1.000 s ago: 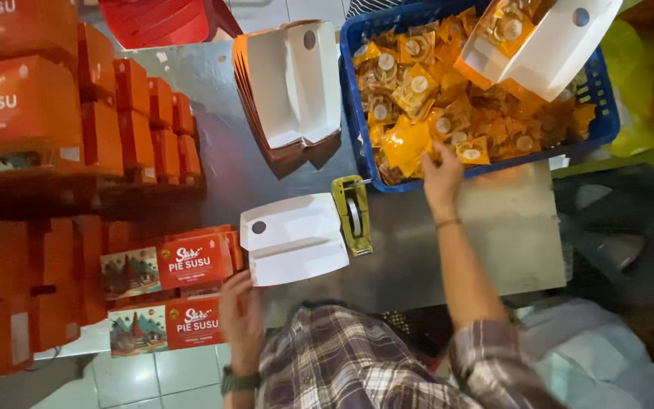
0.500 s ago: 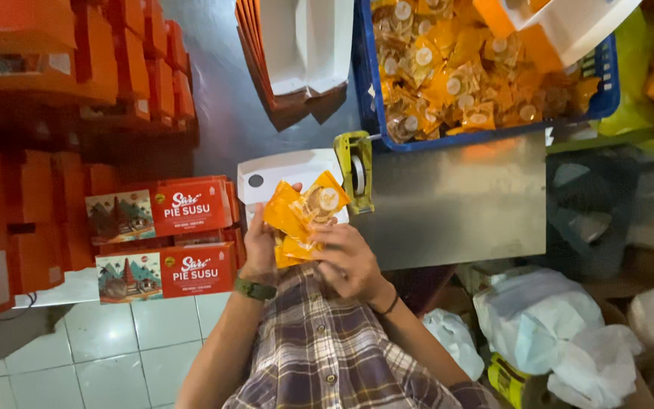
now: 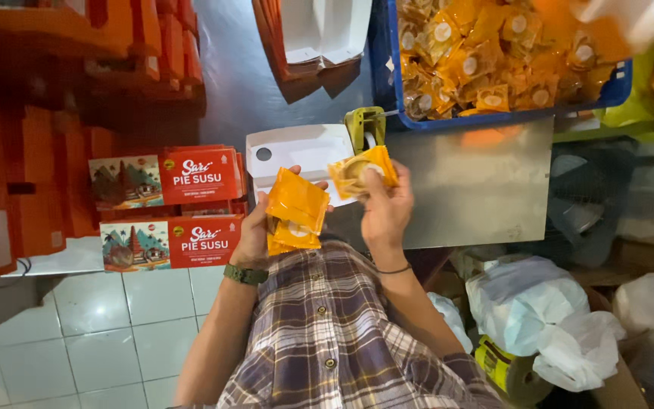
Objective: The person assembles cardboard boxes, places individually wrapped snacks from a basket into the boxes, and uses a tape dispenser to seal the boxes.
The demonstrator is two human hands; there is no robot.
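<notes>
Left hand grips a stack of orange packets. Right hand pinches a single orange packet just beside them, open white box beyond both.

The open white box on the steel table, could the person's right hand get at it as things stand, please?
Probably yes. The right hand hovers just beside the open white box, with nothing between them. Its fingers already pinch an orange packet, so it could drop that in but hardly grasp the box itself.

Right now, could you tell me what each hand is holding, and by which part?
The left hand grips a small stack of orange packets by its lower edge. The right hand pinches one orange packet by its lower right corner.
</notes>
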